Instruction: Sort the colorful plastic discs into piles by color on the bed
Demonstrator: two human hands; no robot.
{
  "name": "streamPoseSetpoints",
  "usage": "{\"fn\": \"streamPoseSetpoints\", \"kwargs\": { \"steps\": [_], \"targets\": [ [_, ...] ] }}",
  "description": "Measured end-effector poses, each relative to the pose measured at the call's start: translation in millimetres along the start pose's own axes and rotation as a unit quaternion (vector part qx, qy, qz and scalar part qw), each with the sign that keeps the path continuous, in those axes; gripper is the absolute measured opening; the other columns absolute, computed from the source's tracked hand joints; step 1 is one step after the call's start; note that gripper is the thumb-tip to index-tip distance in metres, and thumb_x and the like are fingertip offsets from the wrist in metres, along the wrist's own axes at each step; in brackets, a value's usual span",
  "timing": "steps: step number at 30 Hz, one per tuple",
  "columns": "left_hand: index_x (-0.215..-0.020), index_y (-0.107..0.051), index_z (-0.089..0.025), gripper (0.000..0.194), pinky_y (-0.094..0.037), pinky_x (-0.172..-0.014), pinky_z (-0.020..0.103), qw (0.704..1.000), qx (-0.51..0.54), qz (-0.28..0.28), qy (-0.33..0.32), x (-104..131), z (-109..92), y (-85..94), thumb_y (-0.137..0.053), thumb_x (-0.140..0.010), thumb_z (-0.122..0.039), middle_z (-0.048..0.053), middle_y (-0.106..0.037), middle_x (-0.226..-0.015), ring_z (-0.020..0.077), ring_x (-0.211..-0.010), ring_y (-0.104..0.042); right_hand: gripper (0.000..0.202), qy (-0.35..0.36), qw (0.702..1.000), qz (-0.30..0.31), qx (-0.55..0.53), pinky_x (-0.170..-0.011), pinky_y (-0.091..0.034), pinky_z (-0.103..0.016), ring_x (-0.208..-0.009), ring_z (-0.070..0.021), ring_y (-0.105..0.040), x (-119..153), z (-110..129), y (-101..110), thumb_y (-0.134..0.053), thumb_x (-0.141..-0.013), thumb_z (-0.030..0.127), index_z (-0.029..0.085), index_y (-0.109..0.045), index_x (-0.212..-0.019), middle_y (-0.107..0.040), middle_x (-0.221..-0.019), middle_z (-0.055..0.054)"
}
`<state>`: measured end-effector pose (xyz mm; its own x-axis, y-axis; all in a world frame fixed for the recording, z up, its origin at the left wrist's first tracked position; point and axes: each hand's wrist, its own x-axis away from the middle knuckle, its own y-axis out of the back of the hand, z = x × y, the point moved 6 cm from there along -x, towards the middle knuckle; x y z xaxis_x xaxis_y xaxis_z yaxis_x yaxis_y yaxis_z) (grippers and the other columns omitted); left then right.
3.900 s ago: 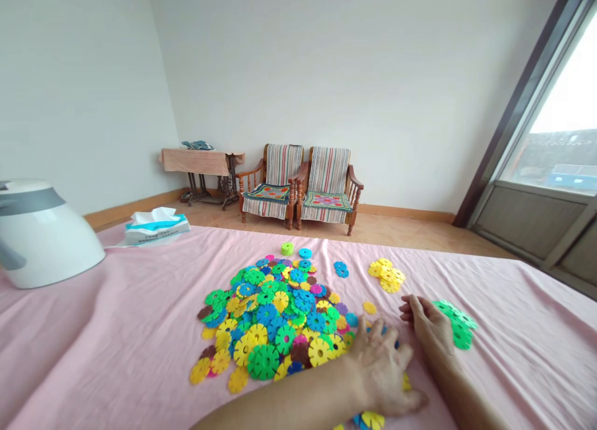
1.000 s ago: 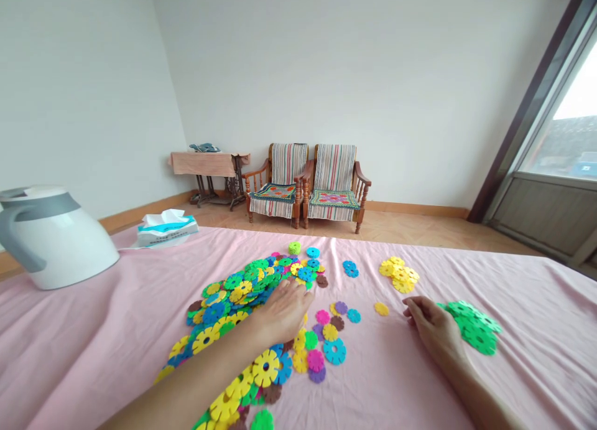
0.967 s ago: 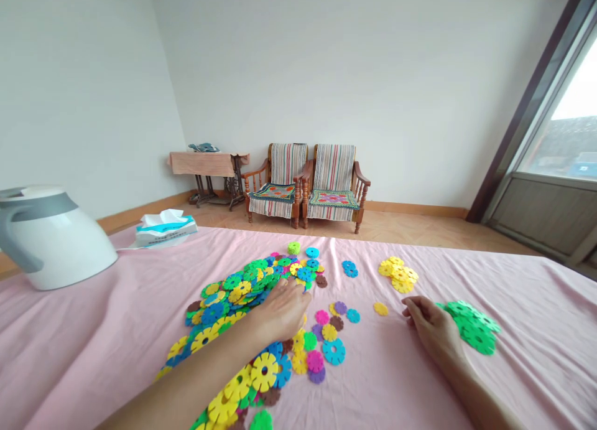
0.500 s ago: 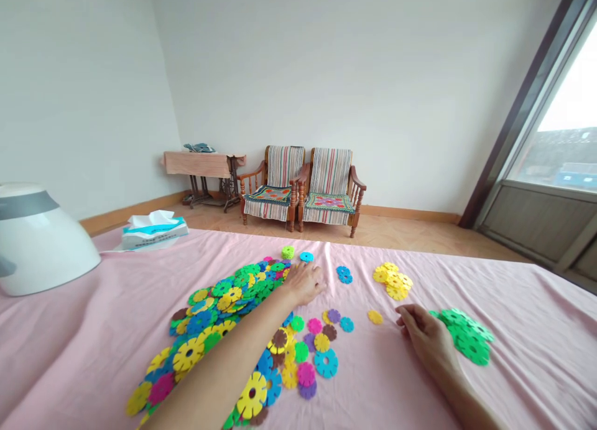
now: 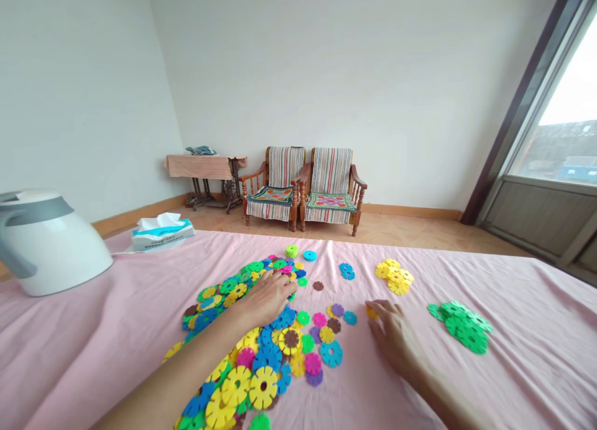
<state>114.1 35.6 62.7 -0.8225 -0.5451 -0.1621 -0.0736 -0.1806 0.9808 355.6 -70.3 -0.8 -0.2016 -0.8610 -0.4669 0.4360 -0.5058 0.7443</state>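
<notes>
Over the upper part of a mixed heap of flower-shaped notched plastic discs (image 5: 233,389) lies my left hand (image 5: 270,296), fingers stretched out and touching the discs. My right hand (image 5: 392,330) is low on the cloth with its fingers apart, its fingertips at a single orange-yellow disc (image 5: 372,312) that they partly cover. Beyond it is a small group of yellow discs (image 5: 394,276). A pile of green discs (image 5: 466,327) lies to its right. Between my hands are a lone brown disc (image 5: 318,286) and a pair of blue discs (image 5: 347,271).
A pink cloth (image 5: 527,293) with folds covers the table. At the left stand a white jug (image 5: 65,249) and a tissue pack (image 5: 162,232). Near the far edge are a lime disc stack (image 5: 291,251) and blue discs (image 5: 310,256). Two wooden armchairs (image 5: 329,187) stand beyond.
My left hand has moved left, from the heap's right edge onto the heap, and a brown disc now shows on the cloth. My right hand has moved left to the orange-yellow disc.
</notes>
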Motion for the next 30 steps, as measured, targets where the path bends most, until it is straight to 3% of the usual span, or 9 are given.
{"fn": "streamPoseSetpoints", "kwargs": {
  "steps": [5,8,10,13,18,26,30],
  "targets": [
    [-0.108,-0.058,-0.022,0.039,-0.035,-0.102,0.043,0.999,0.019,-0.024,0.022,23.9,-1.3,12.6,-0.057,-0.074,-0.004,0.006,-0.06,-0.111,0.0243,-0.112,-0.051,0.033,0.076,0.988,0.039,-0.132,-0.082,-0.048,-0.036,-0.093,-0.0224,-0.06,5.4,64.0,-22.4,-0.044,-0.081,0.014,0.019,-0.066,-0.104,-0.066,-0.1,-0.011],
    [-0.11,-0.059,-0.023,0.04,-0.032,-0.107,0.047,0.995,0.054,-0.066,0.053,40.6,-4.6,15.5,-0.053,-0.076,-0.002,0.006,-0.059,-0.12,0.0247,-0.119,-0.048,0.031,0.061,0.968,0.093,-0.223,-0.074,-0.049,-0.03,-0.084,-0.0179,-0.063,5.4,86.9,-25.8,-0.039,-0.087,0.019,0.019,-0.063,-0.105,-0.065,-0.097,-0.008],
    [-0.113,-0.059,-0.023,0.042,-0.035,-0.106,0.046,0.99,0.079,-0.097,0.072,54.1,-8.4,15.2,-0.049,-0.078,-0.002,0.006,-0.059,-0.122,0.0237,-0.118,-0.049,0.026,0.023,0.971,0.114,-0.211,-0.067,-0.047,-0.028,-0.073,-0.0156,-0.062,6.3,88.7,-23.5,-0.038,-0.087,0.02,0.02,-0.063,-0.094,-0.064,-0.086,-0.005],
    [-0.118,-0.057,-0.023,0.044,-0.038,-0.106,0.047,0.984,0.098,-0.127,0.083,73.9,-17.5,12.5,-0.046,-0.081,-0.003,0.006,-0.059,-0.123,0.0233,-0.118,-0.05,0.013,-0.011,0.987,0.117,-0.113,-0.062,-0.042,-0.028,-0.065,-0.0158,-0.056,13.6,82.6,-17.6,-0.047,-0.082,0.025,0.021,-0.056,-0.075,-0.059,-0.072,-0.001],
    [-0.116,-0.06,-0.023,0.036,-0.045,-0.102,0.046,0.978,0.116,-0.15,0.091,92.4,-28.1,7.7,-0.048,-0.084,-0.008,0.006,-0.062,-0.119,0.0236,-0.116,-0.053,0.01,-0.007,0.987,0.15,-0.06,-0.068,-0.04,-0.029,-0.076,-0.0184,-0.056,29.8,83.4,-20.8,-0.059,-0.071,0.026,0.022,-0.054,-0.079,-0.059,-0.082,-0.002],
    [-0.111,-0.061,-0.024,0.03,-0.046,-0.101,0.048,0.972,0.145,-0.163,0.084,89.8,-27.3,2.4,-0.051,-0.086,-0.012,0.005,-0.063,-0.116,0.0242,-0.114,-0.054,0.014,-0.096,0.968,0.181,-0.147,-0.056,-0.034,-0.023,-0.061,-0.0125,-0.049,29.1,81.6,-23.8,-0.056,-0.061,0.017,0.023,-0.046,-0.07,-0.052,-0.064,0.005],
    [-0.111,-0.061,-0.023,0.03,-0.044,-0.102,0.05,0.973,0.148,-0.155,0.079,87.9,-29.1,3.4,-0.053,-0.085,-0.012,0.005,-0.063,-0.116,0.0251,-0.113,-0.054,0.006,-0.128,0.939,0.161,-0.277,-0.05,-0.033,-0.023,-0.053,-0.0109,-0.048,1.9,67.5,-21.5,-0.057,-0.064,0.025,0.021,-0.053,-0.067,-0.05,-0.055,0.006]
  ]
}}
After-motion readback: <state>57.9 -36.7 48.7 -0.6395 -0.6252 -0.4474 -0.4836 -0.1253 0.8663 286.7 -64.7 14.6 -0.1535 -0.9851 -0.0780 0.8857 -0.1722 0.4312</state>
